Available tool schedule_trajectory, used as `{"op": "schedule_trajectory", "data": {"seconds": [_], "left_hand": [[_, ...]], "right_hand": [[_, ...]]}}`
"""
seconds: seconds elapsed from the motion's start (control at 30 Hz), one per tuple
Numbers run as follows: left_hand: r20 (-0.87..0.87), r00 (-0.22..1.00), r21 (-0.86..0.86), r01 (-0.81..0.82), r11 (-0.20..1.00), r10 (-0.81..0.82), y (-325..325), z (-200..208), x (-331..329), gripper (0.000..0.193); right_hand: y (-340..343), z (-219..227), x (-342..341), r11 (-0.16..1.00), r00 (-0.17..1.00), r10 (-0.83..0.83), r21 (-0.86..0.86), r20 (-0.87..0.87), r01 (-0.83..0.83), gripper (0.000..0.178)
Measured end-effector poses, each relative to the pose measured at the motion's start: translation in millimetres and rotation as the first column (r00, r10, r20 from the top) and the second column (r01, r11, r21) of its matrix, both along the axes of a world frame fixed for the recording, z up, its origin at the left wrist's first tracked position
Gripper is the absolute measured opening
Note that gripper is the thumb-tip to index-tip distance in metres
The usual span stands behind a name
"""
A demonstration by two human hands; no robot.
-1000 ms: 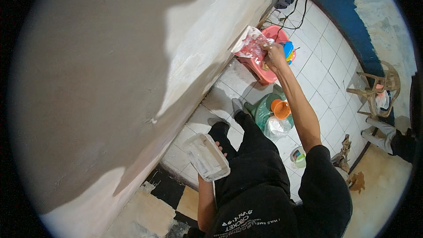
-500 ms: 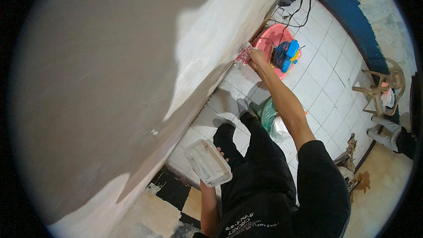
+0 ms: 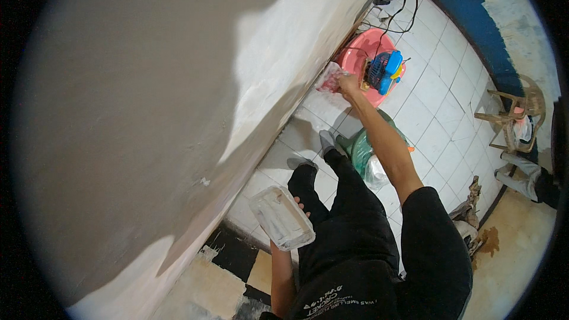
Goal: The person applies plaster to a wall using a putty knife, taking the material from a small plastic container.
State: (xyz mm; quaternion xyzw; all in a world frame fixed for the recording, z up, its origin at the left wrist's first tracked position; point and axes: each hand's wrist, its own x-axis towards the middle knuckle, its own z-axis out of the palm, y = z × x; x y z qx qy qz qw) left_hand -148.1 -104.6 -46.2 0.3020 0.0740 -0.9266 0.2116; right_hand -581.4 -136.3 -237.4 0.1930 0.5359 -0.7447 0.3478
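My right hand [image 3: 349, 85] reaches out along the wall, its fingers closed on a flat, reddish putty spreader [image 3: 329, 77] smeared with white. The spreader is at the wall's surface; whether its edge touches cannot be made out. Low in front of my body, my left hand [image 3: 301, 206] grips the side of a shallow rectangular plastic tub [image 3: 281, 218], with most of the hand hidden behind it. White paste coats the tub's inside. Patchy white plaster covers the wall [image 3: 261, 83] on my left, and a small raised lump [image 3: 205, 182] sticks to it.
A pink basin [image 3: 357, 54] holding a blue fan-like device [image 3: 385, 72] stands beyond my right hand. Under my right arm is a green tub [image 3: 361, 151] with a clear bag. Dark cables hang at the far end. A brown chair [image 3: 512, 115] and another person's legs [image 3: 521, 175] are at right.
My right hand has shifted slightly down and right, and the spreader has turned to show more of its face. The left hand and tub are nearly still.
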Motion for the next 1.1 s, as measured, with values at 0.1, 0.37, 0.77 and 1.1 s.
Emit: {"op": "schedule_trajectory", "data": {"seconds": [0.1, 0.37, 0.77, 1.1], "left_hand": [[0.008, 1.000, 0.004, -0.007, 1.000, 0.007, 2, -1, 5, 0.067], [-0.066, 0.997, 0.068, -0.041, 0.997, 0.045, 6, -2, -2, 0.069], [-0.059, 0.998, 0.066, -0.025, 0.997, 0.029, 4, -1, -3, 0.072], [-0.096, 0.995, -0.030, 0.034, 0.999, -0.037, 6, -12, 9, 0.068]], "right_hand": [[-35, 42, 23, 0.995, 0.992, 0.098, 0.045, -0.086, -0.094, 0.017], [6, 173, 32, 0.987, 0.941, 0.150, 0.102, -0.302, -0.124, 0.014], [-45, -64, 40, 0.958, 0.976, 0.061, 0.287, -0.210, 0.002, 0.015], [14, 100, 74, 0.998, 0.970, 0.048, 0.049, -0.238, -0.037, 0.012]]}}
